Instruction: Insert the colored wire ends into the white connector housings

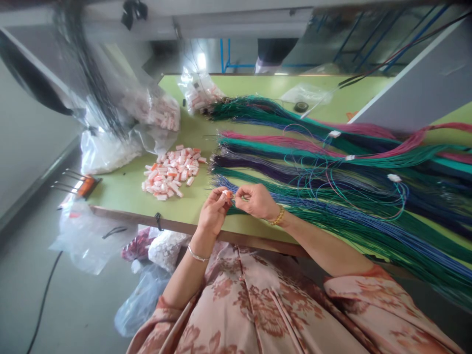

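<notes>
- Connector housing [227, 193]: a small block, part white, part orange, pinched between the fingertips of the left hand [212, 211]; orange portion toward the right hand [260, 200], whose fingertips, drawn together, lie just beside it. Finer detail too small to resolve.
- Blue wires [332, 214]: a loose, roughly parallel bundle passing behind the right hand; tips just beyond the left hand's fingertips.

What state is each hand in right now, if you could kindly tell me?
Left hand: closed, holding a small white-and-orange plastic piece.
Right hand: closed in a pinch beside it; whether it grips anything cannot be told.
</notes>
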Available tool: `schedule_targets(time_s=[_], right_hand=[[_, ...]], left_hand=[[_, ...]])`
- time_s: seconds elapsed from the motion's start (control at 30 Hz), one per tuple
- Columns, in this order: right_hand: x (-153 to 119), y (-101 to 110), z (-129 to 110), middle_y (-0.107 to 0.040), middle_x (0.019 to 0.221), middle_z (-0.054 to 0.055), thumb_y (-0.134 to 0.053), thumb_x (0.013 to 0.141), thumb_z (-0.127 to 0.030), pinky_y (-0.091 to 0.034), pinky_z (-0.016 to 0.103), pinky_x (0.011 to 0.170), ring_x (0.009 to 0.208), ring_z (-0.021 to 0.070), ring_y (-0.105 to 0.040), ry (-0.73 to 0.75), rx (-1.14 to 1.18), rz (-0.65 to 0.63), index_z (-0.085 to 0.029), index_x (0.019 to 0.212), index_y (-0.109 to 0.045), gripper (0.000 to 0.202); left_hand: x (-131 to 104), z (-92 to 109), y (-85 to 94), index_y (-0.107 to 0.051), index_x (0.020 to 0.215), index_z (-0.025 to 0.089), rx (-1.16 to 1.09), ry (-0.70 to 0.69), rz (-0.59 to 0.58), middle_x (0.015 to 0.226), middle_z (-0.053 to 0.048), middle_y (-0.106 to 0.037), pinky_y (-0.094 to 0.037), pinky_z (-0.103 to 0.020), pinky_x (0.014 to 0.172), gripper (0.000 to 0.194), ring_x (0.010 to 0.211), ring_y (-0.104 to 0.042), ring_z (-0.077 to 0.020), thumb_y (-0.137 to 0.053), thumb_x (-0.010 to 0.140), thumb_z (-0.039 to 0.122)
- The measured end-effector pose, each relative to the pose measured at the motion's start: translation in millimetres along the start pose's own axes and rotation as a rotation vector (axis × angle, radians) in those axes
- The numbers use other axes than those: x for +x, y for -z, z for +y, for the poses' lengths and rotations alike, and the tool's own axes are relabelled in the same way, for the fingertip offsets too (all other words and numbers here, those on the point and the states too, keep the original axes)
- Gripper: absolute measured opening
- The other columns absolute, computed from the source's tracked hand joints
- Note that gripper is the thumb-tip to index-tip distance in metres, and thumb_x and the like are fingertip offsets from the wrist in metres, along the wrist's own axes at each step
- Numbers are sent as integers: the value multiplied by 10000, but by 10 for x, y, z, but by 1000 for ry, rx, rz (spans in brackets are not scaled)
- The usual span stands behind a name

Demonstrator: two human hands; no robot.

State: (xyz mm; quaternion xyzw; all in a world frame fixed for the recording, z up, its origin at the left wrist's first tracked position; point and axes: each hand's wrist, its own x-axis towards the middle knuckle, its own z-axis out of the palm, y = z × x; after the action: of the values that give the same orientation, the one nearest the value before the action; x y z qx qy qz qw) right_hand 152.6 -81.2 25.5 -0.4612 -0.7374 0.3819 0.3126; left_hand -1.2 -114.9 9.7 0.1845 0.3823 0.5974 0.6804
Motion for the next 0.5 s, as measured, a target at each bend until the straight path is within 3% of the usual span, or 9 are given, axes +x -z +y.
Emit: schedule_targets(time_s=[0.33,0.5], right_hand=[[-2,-90,26,-503,524,-30,-571,762,-295,-281,204,487,490,70,-372,75,15,13,-156,659,-606,177],[-28,-47,46,-550,560,-21,-536,812,-264,-302,212,513,488,74,-386,144,-44,-72,-156,722,-629,169]], left_hand=[[-40,-98,-51,-669,813,148,137,-158,139,692,2,-678,-471,-236,656,353,603,-584,-76,-877,575,304],[-20,-123,-32,-662,802,139,131,-142,156,710,-10,-686,-454,-230,634,346,579,-563,-62,-868,587,313]])
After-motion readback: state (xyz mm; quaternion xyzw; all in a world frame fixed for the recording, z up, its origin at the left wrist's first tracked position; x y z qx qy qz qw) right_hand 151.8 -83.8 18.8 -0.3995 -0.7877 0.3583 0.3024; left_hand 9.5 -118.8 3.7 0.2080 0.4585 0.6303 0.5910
